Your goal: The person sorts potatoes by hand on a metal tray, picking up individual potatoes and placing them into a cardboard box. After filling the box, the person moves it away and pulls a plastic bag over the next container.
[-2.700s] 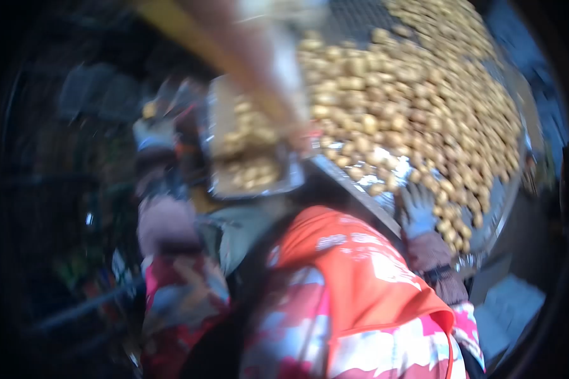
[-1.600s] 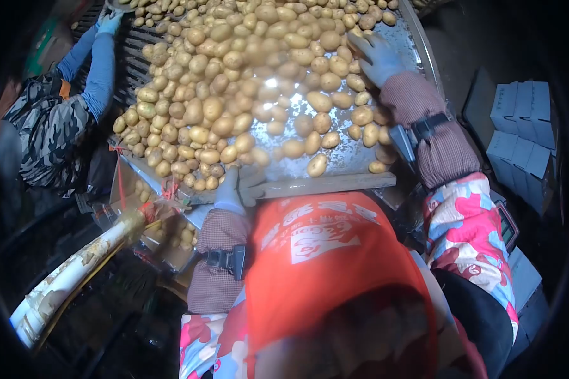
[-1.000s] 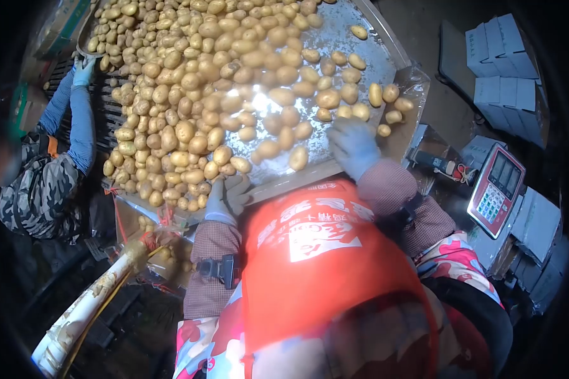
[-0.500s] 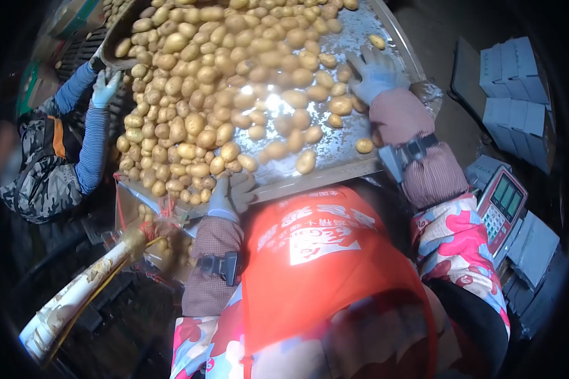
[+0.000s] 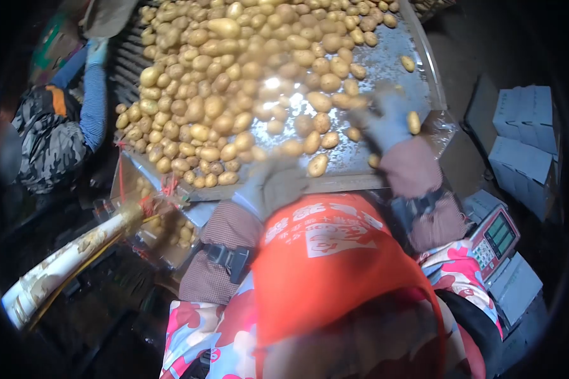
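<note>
A large heap of potatoes (image 5: pixel 215 107) covers the left and far part of a metal sorting table (image 5: pixel 395 66). My left hand (image 5: pixel 275 186), in a grey work glove, is at the table's near edge beside the closest potatoes. Motion blurs its fingers, and no potato shows in it. Over the right part of the table is my right hand (image 5: pixel 385 120), also gloved and blurred. Its fingers point left with the thumb apart, close to several loose potatoes. One potato (image 5: pixel 413 122) lies just right of that hand.
At left, a co-worker (image 5: pixel 54 139) in a camouflage vest holds a scoop (image 5: pixel 109 18) above a slatted rack. A white pipe (image 5: pixel 66 268) rises at lower left, near a clear bag of potatoes (image 5: pixel 171 234). Stacked boxes (image 5: pixel 521 145) and a digital scale (image 5: pixel 496 240) stand at right.
My left hand has slid right along the near edge. My right hand has shifted lower in view, its fingers now blurred. The view has moved, and the co-worker's scoop is farther up and left.
</note>
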Tool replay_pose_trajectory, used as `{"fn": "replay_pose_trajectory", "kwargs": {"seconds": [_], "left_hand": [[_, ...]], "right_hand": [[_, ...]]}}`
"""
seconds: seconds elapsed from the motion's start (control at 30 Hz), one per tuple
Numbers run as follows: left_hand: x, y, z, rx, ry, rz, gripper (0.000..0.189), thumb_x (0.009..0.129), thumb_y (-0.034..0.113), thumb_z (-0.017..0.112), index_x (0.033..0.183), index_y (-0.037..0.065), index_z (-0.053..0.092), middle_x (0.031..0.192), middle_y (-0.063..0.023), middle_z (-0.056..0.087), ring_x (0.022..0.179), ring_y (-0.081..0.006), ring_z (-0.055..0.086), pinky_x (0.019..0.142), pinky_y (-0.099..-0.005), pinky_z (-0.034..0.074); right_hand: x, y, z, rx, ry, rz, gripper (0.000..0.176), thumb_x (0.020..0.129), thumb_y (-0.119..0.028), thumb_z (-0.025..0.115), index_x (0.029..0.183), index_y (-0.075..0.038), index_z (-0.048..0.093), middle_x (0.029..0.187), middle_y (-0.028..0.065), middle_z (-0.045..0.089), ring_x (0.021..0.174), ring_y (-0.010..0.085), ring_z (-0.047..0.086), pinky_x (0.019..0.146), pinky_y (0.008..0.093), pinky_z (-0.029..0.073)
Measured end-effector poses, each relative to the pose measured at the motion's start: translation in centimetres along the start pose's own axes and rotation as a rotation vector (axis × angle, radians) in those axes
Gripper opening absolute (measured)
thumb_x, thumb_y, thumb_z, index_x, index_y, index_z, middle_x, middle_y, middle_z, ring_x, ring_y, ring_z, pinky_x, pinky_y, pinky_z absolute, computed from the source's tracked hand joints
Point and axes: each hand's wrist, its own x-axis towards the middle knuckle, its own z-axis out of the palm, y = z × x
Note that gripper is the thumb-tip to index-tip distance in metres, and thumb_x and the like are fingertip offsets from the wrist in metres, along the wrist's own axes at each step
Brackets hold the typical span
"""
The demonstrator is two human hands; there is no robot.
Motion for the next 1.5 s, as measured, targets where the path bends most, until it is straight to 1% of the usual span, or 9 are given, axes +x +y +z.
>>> {"fn": "replay_pose_trajectory", "kwargs": {"seconds": [0.17, 0.3, 0.37, 0.67, 0.9, 1.1, 1.23, 1.33, 1.5], "left_hand": [[3.1, -3.2, 2.8, -0.276, -0.046, -0.028, 0.044, 0.101, 0.037, 0.057, 0.122, -0.001, 0.059, 0.12, -0.0142, 0.063, 0.112, -0.0245, 0.061, 0.103, -0.0406, 0.05], [2.5, -2.5, -0.3, -0.402, 0.016, -0.055, 0.035, 0.102, 0.029, 0.057, 0.113, -0.004, 0.061, 0.108, -0.0149, 0.065, 0.108, -0.0261, 0.064, 0.092, -0.0393, 0.057], [2.0, -2.5, -1.5, -0.479, 0.05, -0.077, 0.037, 0.103, 0.03, 0.057, 0.119, -0.004, 0.059, 0.107, -0.017, 0.065, 0.11, -0.0275, 0.064, 0.087, -0.0386, 0.059], [0.9, -1.0, 1.8, -0.197, -0.198, -0.139, 0.047, 0.098, 0.028, 0.065, 0.139, 0.009, 0.051, 0.133, -0.0172, 0.059, 0.116, -0.0246, 0.061, 0.099, -0.0373, 0.051], [-1.1, -1.2, 2.6, 0.967, 0.01, 0.469, 0.047, 0.098, 0.027, 0.056, 0.139, 0.003, 0.051, 0.107, -0.0037, 0.062, 0.078, -0.0117, 0.06, 0.062, -0.0232, 0.049], [1.4, -3.7, -5.6, -0.361, -0.438, 0.047, 0.042, 0.093, 0.009, 0.066, 0.132, 0.001, 0.053, 0.123, -0.011, 0.066, 0.111, -0.0197, 0.064, 0.095, -0.0322, 0.052], [1.1, -5.9, -6.7, 0.129, -0.27, 0.51, 0.042, 0.101, 0.022, 0.054, 0.137, 0.001, 0.049, 0.128, -0.0138, 0.064, 0.117, -0.0228, 0.062, 0.102, -0.0343, 0.048], [-1.1, -2.8, -2.6, -0.221, -0.233, 0.309, 0.058, 0.103, 0.042, 0.048, 0.14, -0.002, 0.045, 0.134, -0.0155, 0.057, 0.12, -0.0255, 0.057, 0.105, -0.0374, 0.046], [-0.4, -2.1, -0.8, -0.623, -0.263, 0.145, 0.059, 0.106, 0.047, 0.04, 0.138, -0.002, 0.044, 0.145, -0.016, 0.05, 0.13, -0.0279, 0.05, 0.113, -0.0432, 0.04]], "right_hand": [[-5.0, -0.5, 3.9, 0.36, -0.131, -0.549, 0.04, 0.086, -0.028, 0.072, 0.119, -0.005, 0.064, 0.126, 0.0159, 0.061, 0.118, 0.0352, 0.056, 0.107, 0.0437, 0.042], [1.3, 7.7, 2.8, -0.069, 0.411, -0.235, 0.042, 0.087, -0.029, 0.069, 0.123, -0.008, 0.064, 0.13, 0.0161, 0.059, 0.12, 0.0362, 0.055, 0.108, 0.046, 0.04], [3.4, 6.1, -1.0, -0.545, 0.237, -0.042, 0.051, 0.084, -0.038, 0.068, 0.126, -0.01, 0.064, 0.126, 0.0161, 0.061, 0.119, 0.0349, 0.056, 0.107, 0.0468, 0.04], [1.0, 1.5, 1.4, 0.003, 0.002, -0.361, 0.038, 0.083, -0.031, 0.075, 0.113, -0.008, 0.071, 0.126, 0.0175, 0.064, 0.119, 0.0329, 0.058, 0.104, 0.0442, 0.044], [0.5, 4.1, 5.0, 0.196, -0.038, -0.059, 0.042, 0.098, -0.035, 0.061, 0.132, -0.011, 0.064, 0.136, 0.0176, 0.06, 0.128, 0.0297, 0.056, 0.11, 0.0374, 0.042], [10.1, 2.6, 1.1, -0.312, 0.039, 0.037, 0.039, 0.096, -0.03, 0.062, 0.132, -0.014, 0.064, 0.132, 0.0173, 0.062, 0.122, 0.0322, 0.059, 0.105, 0.0398, 0.046], [10.8, 3.4, 2.8, 0.143, 0.016, 0.0, 0.041, 0.094, -0.027, 0.067, 0.131, -0.011, 0.064, 0.128, 0.0164, 0.063, 0.117, 0.0296, 0.061, 0.101, 0.0381, 0.048], [6.5, 2.4, 2.4, 0.127, 0.151, -0.087, 0.041, 0.093, -0.026, 0.069, 0.13, -0.008, 0.064, 0.126, 0.0148, 0.063, 0.115, 0.0254, 0.062, 0.101, 0.0344, 0.048], [-1.1, -2.8, 4.3, 0.374, -0.445, -0.277, 0.043, 0.094, -0.024, 0.068, 0.132, -0.005, 0.061, 0.127, 0.0129, 0.062, 0.119, 0.0236, 0.059, 0.103, 0.034, 0.045]]}}
